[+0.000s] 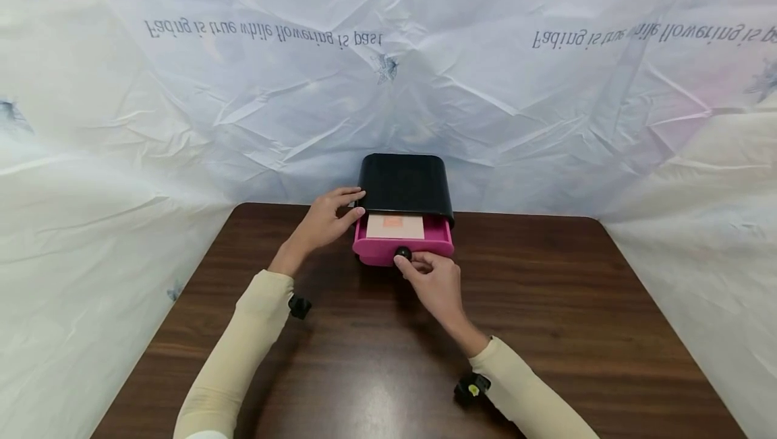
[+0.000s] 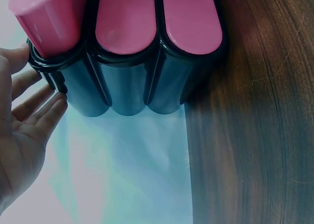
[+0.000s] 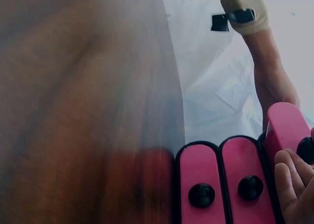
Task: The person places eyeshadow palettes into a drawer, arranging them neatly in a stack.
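A black cabinet with three pink drawers stands at the back of the table. Its top drawer is partly pulled out, and inside lies a pale card with an orange square on it. My right hand pinches the black drawer knob between thumb and fingers; the right wrist view shows this hand only in part. My left hand rests against the cabinet's left side, fingers extended. In the left wrist view, its fingertips touch the black casing near the pulled-out drawer.
Two lower drawers sit closed, each with a round black knob. Dark brown wood makes up the table. Behind and beside it hangs a creased white sheet printed with lettering.
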Action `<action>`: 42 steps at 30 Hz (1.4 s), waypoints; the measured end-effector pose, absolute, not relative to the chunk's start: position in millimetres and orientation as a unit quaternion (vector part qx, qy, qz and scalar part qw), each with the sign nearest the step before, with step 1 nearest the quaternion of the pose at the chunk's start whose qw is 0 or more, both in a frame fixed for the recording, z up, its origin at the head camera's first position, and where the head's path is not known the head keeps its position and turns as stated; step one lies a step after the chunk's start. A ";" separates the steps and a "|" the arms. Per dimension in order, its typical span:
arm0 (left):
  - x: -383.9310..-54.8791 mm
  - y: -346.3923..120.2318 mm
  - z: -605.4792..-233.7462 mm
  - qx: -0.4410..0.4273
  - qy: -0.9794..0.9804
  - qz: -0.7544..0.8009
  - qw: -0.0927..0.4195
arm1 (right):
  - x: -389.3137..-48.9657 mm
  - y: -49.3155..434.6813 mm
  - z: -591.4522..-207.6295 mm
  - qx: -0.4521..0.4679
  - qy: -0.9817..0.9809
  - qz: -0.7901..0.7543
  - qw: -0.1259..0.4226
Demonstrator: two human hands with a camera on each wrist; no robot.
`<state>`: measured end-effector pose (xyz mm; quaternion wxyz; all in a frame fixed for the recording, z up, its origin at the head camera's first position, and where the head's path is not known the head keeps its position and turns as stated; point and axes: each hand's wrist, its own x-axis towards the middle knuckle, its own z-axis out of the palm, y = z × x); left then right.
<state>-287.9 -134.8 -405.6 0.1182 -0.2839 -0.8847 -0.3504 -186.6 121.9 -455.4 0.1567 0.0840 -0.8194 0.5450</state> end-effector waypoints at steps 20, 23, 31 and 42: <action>-288.5 -133.4 -407.2 -0.284 -0.884 -0.352 0.119 | -211.9 119.0 -453.4 0.081 -0.829 0.523 0.180; -288.3 -133.2 -407.2 -0.285 -0.883 -0.353 0.120 | -213.1 119.2 -453.2 0.084 -0.829 0.521 0.184; -287.7 -134.9 -405.2 -0.278 -0.887 -0.351 0.113 | -215.7 117.8 -452.7 0.092 -0.830 0.519 0.181; -288.5 -134.4 -404.2 -0.283 -0.887 -0.348 0.109 | -218.3 118.4 -452.6 0.083 -0.829 0.525 0.173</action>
